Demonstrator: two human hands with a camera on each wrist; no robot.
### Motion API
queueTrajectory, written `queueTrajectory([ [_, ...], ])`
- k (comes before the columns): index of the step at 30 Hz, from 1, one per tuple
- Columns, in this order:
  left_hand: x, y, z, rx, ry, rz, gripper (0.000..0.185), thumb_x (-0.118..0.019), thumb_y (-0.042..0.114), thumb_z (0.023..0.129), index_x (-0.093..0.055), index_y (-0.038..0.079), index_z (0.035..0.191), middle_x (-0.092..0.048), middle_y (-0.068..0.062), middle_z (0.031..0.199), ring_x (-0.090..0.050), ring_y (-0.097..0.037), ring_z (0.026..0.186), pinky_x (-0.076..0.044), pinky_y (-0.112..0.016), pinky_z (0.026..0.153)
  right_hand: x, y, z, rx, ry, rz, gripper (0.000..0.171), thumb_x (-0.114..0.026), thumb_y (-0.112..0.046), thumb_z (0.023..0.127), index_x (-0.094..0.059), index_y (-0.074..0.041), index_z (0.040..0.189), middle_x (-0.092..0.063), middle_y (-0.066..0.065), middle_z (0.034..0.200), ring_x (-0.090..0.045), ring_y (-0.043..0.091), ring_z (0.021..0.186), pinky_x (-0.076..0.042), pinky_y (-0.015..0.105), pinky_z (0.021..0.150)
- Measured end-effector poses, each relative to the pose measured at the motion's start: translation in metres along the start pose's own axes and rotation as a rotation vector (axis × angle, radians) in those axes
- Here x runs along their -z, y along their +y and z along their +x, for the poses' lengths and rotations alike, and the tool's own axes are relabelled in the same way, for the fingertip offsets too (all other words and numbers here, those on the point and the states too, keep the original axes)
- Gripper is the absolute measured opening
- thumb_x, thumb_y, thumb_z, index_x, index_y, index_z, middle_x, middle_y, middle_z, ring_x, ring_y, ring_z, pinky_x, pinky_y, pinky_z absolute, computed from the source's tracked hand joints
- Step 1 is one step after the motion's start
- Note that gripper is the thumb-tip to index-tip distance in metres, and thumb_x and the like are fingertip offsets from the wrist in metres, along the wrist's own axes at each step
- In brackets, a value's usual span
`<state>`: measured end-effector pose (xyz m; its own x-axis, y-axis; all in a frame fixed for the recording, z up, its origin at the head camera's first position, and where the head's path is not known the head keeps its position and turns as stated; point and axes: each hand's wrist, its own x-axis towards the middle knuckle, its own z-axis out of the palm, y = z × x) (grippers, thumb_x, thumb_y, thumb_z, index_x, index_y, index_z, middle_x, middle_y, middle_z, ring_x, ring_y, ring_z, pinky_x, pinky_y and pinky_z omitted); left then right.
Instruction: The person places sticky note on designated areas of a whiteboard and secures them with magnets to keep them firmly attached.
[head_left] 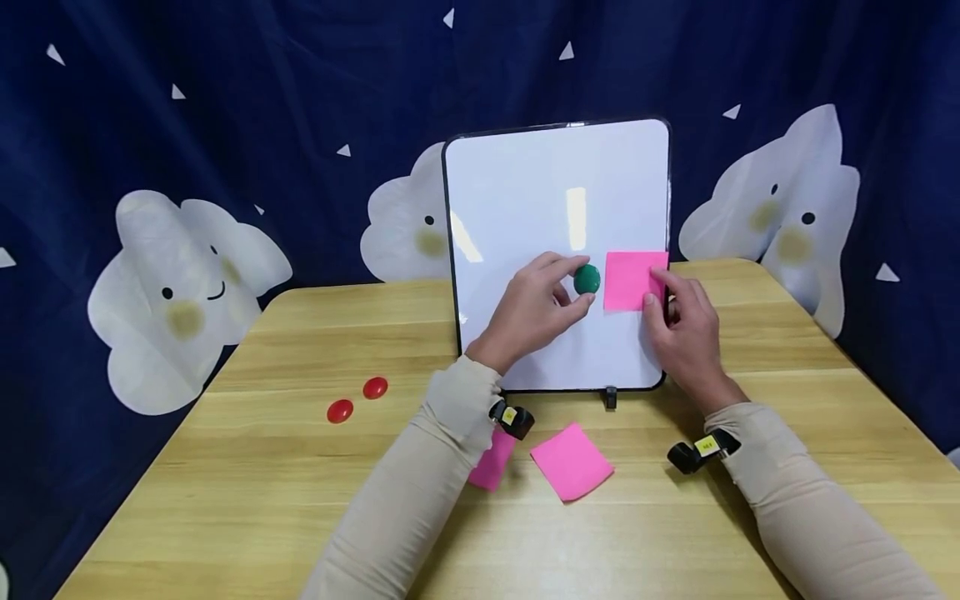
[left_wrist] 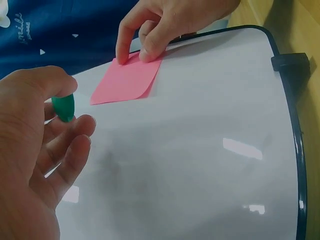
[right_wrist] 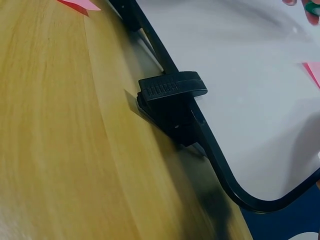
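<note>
our left hand (head_left: 528,312) pinches the small, hard green magnet (head_left: 587,280) by its rim; right fingers (left_wrist: 131,37) press the light, floppy note (head_left: 633,281) flat on the slick whiteboard (head_left: 525,200).

Beige sleeves (head_left: 420,492), black wrist cameras (head_left: 512,418) with yellow tags.

Left hand (head_left: 534,310) pinching green magnet (head_left: 587,280) beside pink note (head_left: 633,281) under right hand (head_left: 686,333) on whiteboard (head_left: 525,200).
</note>
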<state>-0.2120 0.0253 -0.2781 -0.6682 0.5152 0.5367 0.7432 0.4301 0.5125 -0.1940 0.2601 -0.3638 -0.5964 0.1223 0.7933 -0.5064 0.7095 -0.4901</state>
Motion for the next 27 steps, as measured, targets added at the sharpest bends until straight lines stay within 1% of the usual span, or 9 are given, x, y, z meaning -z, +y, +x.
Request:
queueTrajectory([
  [4, -0.004, 0.002, 0.004, -0.017, 0.021, 0.031, 0.047, -0.074, 0.020, 0.092, -0.062, 0.004, 0.134, -0.062, -0.003, 0.114, -0.058, -0.001, 0.072, -0.049, -0.014, 0.064, 0.000, 0.001, -0.002, -0.002, -0.008, -0.008, 0.038, -0.061, -0.003, 0.095, -0.060, -0.004, 0.134, -0.051, 0.018, 0.092, -0.041, 0.019, 0.074, -0.031, 0.024, 0.065],
  [9, -0.006, 0.004, 0.010, -0.041, 0.051, 0.052, 0.046, -0.075, 0.020, 0.092, -0.062, 0.006, 0.133, -0.063, -0.003, 0.115, -0.057, -0.001, 0.071, -0.048, -0.013, 0.063, 0.001, -0.001, 0.001, 0.007, -0.007, -0.016, 0.039, -0.062, -0.004, 0.095, -0.060, -0.004, 0.134, -0.051, 0.019, 0.092, -0.042, 0.020, 0.074, -0.032, 0.025, 0.065],
  [14, -0.008, 0.005, 0.014, -0.045, 0.074, 0.071, 0.044, -0.075, 0.020, 0.091, -0.064, 0.006, 0.131, -0.061, -0.004, 0.114, -0.056, -0.002, 0.071, -0.047, -0.012, 0.062, 0.001, -0.001, 0.002, 0.000, -0.031, -0.028, 0.041, -0.063, -0.006, 0.096, -0.058, -0.006, 0.136, -0.051, 0.018, 0.095, -0.043, 0.020, 0.074, -0.033, 0.025, 0.065],
  [20, -0.015, 0.007, 0.019, -0.049, 0.119, 0.089, 0.043, -0.075, 0.021, 0.091, -0.065, 0.005, 0.129, -0.058, -0.007, 0.112, -0.056, -0.003, 0.070, -0.046, -0.011, 0.062, 0.001, -0.001, 0.002, 0.001, -0.030, -0.022, 0.040, -0.063, -0.006, 0.096, -0.058, -0.006, 0.136, -0.051, 0.018, 0.094, -0.042, 0.018, 0.074, -0.033, 0.024, 0.064],
  [27, -0.021, 0.013, 0.027, -0.055, 0.105, 0.185, 0.045, -0.074, 0.023, 0.092, -0.065, 0.005, 0.132, -0.058, -0.007, 0.113, -0.057, -0.006, 0.075, -0.043, -0.009, 0.066, 0.002, -0.001, 0.001, 0.015, -0.026, -0.035, 0.040, -0.063, -0.005, 0.095, -0.058, -0.004, 0.135, -0.051, 0.018, 0.093, -0.043, 0.019, 0.074, -0.033, 0.025, 0.064],
])
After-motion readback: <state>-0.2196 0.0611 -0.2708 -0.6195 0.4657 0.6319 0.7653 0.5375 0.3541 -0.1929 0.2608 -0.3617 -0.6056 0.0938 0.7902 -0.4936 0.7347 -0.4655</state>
